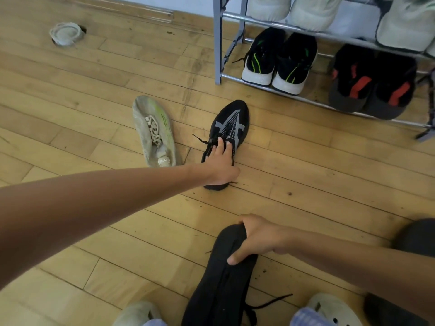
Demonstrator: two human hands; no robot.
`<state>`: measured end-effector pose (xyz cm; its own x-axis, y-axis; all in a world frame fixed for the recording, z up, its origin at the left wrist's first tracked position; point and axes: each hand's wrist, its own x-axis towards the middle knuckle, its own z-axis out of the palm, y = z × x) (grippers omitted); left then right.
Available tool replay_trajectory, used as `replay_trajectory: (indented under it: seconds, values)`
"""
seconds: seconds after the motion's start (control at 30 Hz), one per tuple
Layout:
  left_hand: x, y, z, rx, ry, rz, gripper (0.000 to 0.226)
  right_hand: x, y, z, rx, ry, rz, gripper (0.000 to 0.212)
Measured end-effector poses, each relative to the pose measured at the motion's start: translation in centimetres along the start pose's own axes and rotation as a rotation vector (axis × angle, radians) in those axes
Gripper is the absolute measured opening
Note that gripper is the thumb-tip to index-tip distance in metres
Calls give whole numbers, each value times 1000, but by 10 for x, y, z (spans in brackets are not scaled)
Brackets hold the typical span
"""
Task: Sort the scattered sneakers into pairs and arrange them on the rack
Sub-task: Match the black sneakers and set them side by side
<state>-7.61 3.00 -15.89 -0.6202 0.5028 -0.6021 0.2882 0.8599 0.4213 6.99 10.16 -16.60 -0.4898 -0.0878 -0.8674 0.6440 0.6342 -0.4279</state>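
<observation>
Left hand (221,161) reaches far forward, arm fully extended, fingers spread over the laces and collar of a black knit sneaker with grey strap overlay (231,123) lying upright on the pale wooden plank floor (94,220); toe points away from the hand, toward the rack. Fingers curl onto the upper; whether they have closed into a real grip I cannot tell

Right hand (256,236) sits close to the body, clamped on a second black sneaker (219,278), sole side up, thumb over 1 edge and fingers wrapped across the other. Judged the likely mate of the far shoe, though its upper is hidden

Just left of the left hand: 1 beige mesh sneaker with lime-green streak (154,132), alone, no partner seen on the floor

Beyond the left hand, to the right: grey metal tube shoe rack (217,43). Bottom tier holds 2 black sneakers with green stripes and white soles (280,62) and 2 black-and-red sneakers (372,83); upper tier holds pale shoes, partly cut off

Doing the step well, as I judge it:
- hook fingers inside the collar, not the loose lace (200,138), which would slip
- lift clear before drawing back, so the beige shoe is not dragged
- check the overlay pattern against the right-hand shoe before racking
- free space on the rack is not visible; find it first
</observation>
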Motion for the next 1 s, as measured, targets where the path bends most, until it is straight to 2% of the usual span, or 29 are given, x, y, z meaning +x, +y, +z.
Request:
replay_trajectory:
  seconds: [0.2,0.43,0.53,0.63,0.7,0.77,0.8,0.87,0.93,1.0]
  values:
    - [-12,3,-20,-46,-8,78,72,-2,-2,-42,106,-34,-2,101]
    - [-22,25,-27,27,-49,297,64,-5,-2,-86,159,8,-4,97]
    - [-24,31,-25,-144,-40,290,50,-4,-2,-92,188,9,-10,98]
    - [-28,22,-23,-415,-201,208,60,-5,-2,-96,186,11,-37,83]
    - [-32,9,-17,-429,-458,138,79,-6,-2,-98,193,22,-58,73]
    - [-37,-3,-7,-332,-667,82,86,-8,-2,-100,222,48,-75,65]
    - [-39,-8,0,-278,-699,75,85,-10,-2,-103,246,62,-86,61]
    - [-40,-17,12,-246,-654,83,76,-14,-2,-108,274,87,-106,55]
    - [-38,-20,14,-297,-608,91,65,-17,-1,-110,249,128,-107,62]
    - [-35,-20,9,-352,-603,111,58,-18,2,-110,340,170,-125,74]
